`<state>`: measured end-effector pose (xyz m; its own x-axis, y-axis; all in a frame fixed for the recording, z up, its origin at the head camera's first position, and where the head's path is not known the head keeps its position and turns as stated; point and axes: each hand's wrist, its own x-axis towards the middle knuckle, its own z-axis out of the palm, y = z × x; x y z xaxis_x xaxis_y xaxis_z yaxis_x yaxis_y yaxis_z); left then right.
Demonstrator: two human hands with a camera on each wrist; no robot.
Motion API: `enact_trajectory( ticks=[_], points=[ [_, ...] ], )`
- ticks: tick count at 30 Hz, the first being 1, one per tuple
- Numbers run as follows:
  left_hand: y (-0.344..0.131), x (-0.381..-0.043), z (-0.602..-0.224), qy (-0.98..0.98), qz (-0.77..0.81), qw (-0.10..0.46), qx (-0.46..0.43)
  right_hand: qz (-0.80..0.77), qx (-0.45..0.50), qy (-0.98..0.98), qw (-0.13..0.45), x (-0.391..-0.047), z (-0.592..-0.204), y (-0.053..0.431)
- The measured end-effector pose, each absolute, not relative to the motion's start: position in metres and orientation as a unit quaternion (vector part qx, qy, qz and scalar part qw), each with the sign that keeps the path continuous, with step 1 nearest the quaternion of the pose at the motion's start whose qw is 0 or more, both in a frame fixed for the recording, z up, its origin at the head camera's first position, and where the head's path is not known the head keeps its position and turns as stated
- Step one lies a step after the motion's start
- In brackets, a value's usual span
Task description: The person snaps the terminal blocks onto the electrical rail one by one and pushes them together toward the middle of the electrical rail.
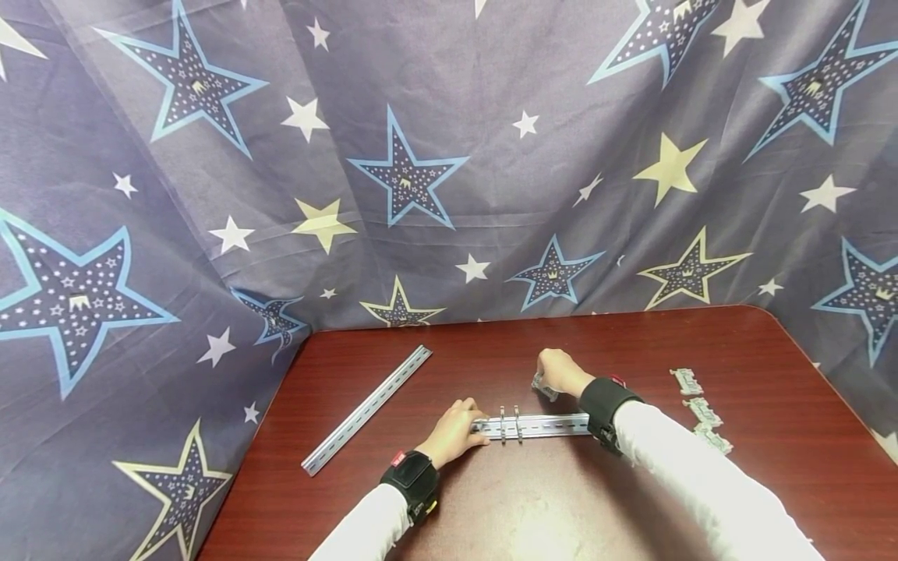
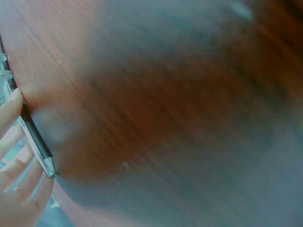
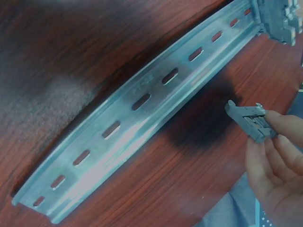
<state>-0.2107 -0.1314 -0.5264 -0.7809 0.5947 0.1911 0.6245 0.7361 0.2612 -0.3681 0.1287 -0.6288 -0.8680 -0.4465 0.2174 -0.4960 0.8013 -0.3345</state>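
A slotted metal DIN rail (image 1: 557,425) lies crosswise on the table. My left hand (image 1: 452,434) grips its left end, thumb along the near edge and fingers over the far side, as the left wrist view shows. Two thin grey terminal blocks (image 1: 518,425) stand mounted across the rail, just right of that hand. Beyond the rail, my right hand (image 1: 561,372) pinches a loose grey terminal block (image 3: 255,124) between thumb and fingertips. In the right wrist view this block is held apart from the rail, off its far side, with its shadow on the table.
A second DIN rail (image 1: 368,409) lies slanted on the left of the brown table (image 1: 491,351). Several loose terminal blocks (image 1: 686,381) lie in a row on the right, beyond my right forearm. A star-patterned cloth (image 1: 421,78) hangs behind the table and down its left side.
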Motion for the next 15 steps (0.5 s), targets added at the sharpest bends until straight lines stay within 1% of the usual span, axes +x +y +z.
enact_trajectory(
  ticks=[2,4,5,7,9,10,11,12,14,15],
  points=[
    [-0.131,-0.211,-0.526,-0.93,-0.158,0.047,-0.327,0.209,0.235,-0.947,0.063,-0.402,-0.681,0.139],
    [-0.131,-0.21,-0.525,-0.93,-0.16,0.046,-0.327,0.219,0.213,-0.951,0.057,-0.407,-0.691,0.141],
    [-0.131,-0.21,-0.525,-0.93,-0.161,0.045,-0.328,0.224,0.207,-0.951,0.052,-0.392,-0.671,0.139],
    [-0.13,-0.21,-0.524,-0.93,-0.163,0.044,-0.328,0.244,0.207,-0.946,0.053,-0.376,-0.65,0.137],
    [-0.13,-0.21,-0.523,-0.929,-0.164,0.042,-0.329,0.252,0.187,-0.949,0.028,-0.352,-0.614,0.132],
    [-0.13,-0.209,-0.523,-0.929,-0.165,0.042,-0.329,0.257,0.187,-0.947,0.035,-0.345,-0.605,0.131],
    [-0.13,-0.209,-0.522,-0.929,-0.165,0.042,-0.329,0.268,0.196,-0.942,0.045,-0.341,-0.601,0.132],
    [-0.13,-0.209,-0.522,-0.929,-0.165,0.041,-0.329,0.273,0.193,-0.941,0.056,-0.349,-0.615,0.134],
    [-0.13,-0.209,-0.521,-0.93,-0.165,0.041,-0.327,0.259,0.157,-0.953,0.021,-0.347,-0.614,0.132],
    [-0.13,-0.208,-0.521,-0.93,-0.166,0.04,-0.325,0.262,0.163,-0.95,0.041,-0.348,-0.62,0.132]
  ],
)
